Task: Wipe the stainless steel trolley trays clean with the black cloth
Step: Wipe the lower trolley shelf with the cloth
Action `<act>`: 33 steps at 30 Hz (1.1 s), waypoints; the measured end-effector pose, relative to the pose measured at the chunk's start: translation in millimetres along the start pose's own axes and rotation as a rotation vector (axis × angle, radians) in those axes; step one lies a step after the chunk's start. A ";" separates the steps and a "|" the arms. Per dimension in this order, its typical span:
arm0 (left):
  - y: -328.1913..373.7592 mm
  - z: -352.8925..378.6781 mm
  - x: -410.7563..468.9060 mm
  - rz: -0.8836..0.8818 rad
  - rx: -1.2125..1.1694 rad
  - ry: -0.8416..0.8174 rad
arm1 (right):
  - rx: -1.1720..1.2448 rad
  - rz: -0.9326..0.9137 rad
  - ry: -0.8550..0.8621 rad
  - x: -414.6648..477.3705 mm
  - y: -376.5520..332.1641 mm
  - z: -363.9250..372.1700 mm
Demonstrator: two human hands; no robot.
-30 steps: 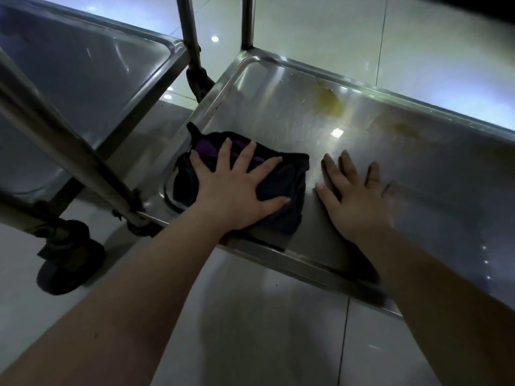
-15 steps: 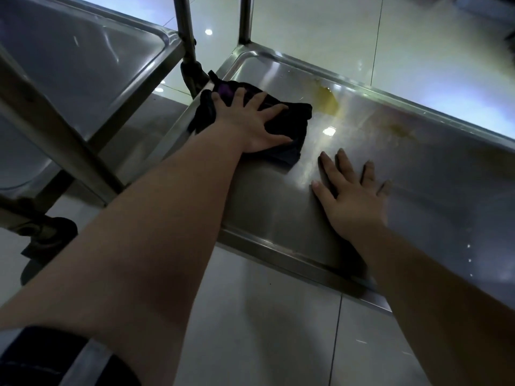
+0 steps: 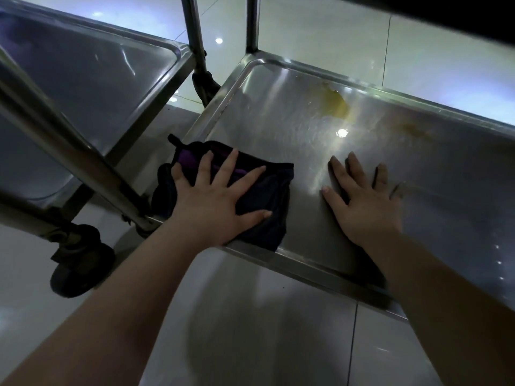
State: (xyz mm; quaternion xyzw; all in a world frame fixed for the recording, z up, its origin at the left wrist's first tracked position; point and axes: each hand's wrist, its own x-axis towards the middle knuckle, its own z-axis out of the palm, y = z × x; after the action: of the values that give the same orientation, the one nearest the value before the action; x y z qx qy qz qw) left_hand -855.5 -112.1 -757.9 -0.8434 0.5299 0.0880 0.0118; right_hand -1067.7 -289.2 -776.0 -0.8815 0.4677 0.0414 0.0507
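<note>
Head camera looks down on a shallow stainless steel trolley tray [image 3: 278, 121] with a raised rim, standing low above a glossy pale tiled floor [image 3: 250, 330]. A crumpled black cloth with a purple patch [image 3: 267, 190] lies in the tray's near left corner; its near edge reaches the front rim and a dark fold bunches at the left rim. The left hand [image 3: 214, 201] lies flat on top of the cloth, fingers straight and spread, pressing it onto the steel rather than gripping it. The right hand [image 3: 362, 201] rests just beside the cloth, to its right, palm down on bare metal with fingers straight and fanned apart, holding nothing. Both forearms are bare.

Farther back on the tray, near the far rim, sits a yellowish smear [image 3: 335, 103], and a fainter brownish mark [image 3: 415, 129] lies to its right. A bright spot of light reflects off the steel between the smear and the right hand.

To the left stands a second stainless steel tray [image 3: 83, 87], with a slanted steel tube [image 3: 69, 151] crossing in front of it. Below it a dark caster wheel [image 3: 80, 268] rests on the floor. Two upright steel posts [image 3: 195, 32] rise between the trays.
</note>
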 end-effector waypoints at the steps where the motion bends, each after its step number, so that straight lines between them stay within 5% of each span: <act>1: 2.4 -1.2 12.5 0.001 -0.004 0.002 | 0.000 0.000 -0.003 0.3 0.2 -0.2; 11: 31.0 -34.0 154.2 -0.027 -0.050 -0.029 | 0.021 0.000 -0.001 0.9 -0.5 -3.7; 26: 35.6 -27.7 150.9 -0.074 -0.010 0.025 | 0.029 0.022 0.005 -63.7 44.7 5.2; 33: 136.1 -24.7 143.2 0.082 -0.051 -0.014 | 0.001 0.024 0.012 -63.1 40.3 5.5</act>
State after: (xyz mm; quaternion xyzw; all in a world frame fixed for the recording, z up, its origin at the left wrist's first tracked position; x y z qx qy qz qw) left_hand -913.5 -302.3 -746.7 -0.8203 0.5616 0.1077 -0.0098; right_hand -1136.5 -259.3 -775.8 -0.8761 0.4784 0.0366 0.0481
